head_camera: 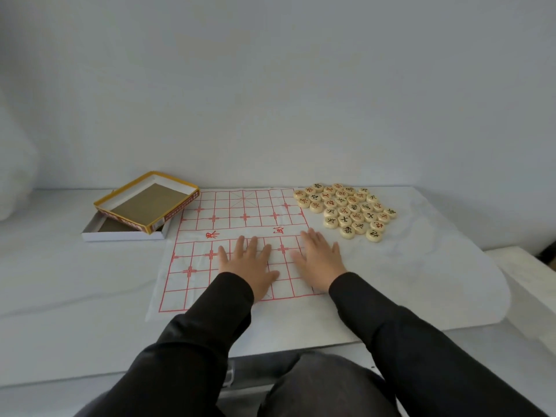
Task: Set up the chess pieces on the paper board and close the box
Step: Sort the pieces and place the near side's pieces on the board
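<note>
paper board (210, 236), red grid, both hands (249, 263) flat on it

Grid of paper board (228, 218) was partly hidden under left hand (247, 263) and right hand (319, 260); lid (147, 203) covered most of box base (120, 236); characters on pieces (346, 209) were too small to read.

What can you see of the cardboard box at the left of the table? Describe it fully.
The box is open, in two shallow cardboard halves. The yellow-rimmed half, red-patterned on its sides and brown inside, lies tilted across the white half, resting on its rim. Both look empty. It sits on the white table, beside the far left corner of the paper board.
</note>
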The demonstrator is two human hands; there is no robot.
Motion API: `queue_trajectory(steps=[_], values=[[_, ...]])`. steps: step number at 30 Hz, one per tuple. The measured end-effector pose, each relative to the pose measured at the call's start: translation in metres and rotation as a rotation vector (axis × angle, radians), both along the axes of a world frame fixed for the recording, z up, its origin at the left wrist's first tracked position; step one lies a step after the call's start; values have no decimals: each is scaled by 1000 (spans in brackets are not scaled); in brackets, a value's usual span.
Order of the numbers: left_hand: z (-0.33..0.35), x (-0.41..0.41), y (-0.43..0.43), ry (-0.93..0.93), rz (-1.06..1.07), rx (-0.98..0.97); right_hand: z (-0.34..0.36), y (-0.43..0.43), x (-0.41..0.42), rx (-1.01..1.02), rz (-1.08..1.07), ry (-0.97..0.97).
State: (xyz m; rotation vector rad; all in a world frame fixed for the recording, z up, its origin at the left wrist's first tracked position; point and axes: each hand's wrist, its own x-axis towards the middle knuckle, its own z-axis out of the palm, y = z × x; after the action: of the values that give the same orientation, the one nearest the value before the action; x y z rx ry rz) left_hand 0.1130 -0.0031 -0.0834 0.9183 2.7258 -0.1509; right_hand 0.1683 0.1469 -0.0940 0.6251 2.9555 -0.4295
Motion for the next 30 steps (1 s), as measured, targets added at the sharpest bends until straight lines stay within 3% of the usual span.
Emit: queue_trajectory(steps=[4,11,21,26,30], values=[[10,5,-1,5,-1,27,15,0,-6,-355,-203,165],[19,26,8,19,-8,181,19,12,5,-512,-617,525],[16,10,4,36,-9,107,8,38,-3,-353,-798,515],[23,0,0,65,-21,106,-1,36,1,-65,-550,680],[24,0,-6,53,-6,125,-7,44,0,122,-449,680]])
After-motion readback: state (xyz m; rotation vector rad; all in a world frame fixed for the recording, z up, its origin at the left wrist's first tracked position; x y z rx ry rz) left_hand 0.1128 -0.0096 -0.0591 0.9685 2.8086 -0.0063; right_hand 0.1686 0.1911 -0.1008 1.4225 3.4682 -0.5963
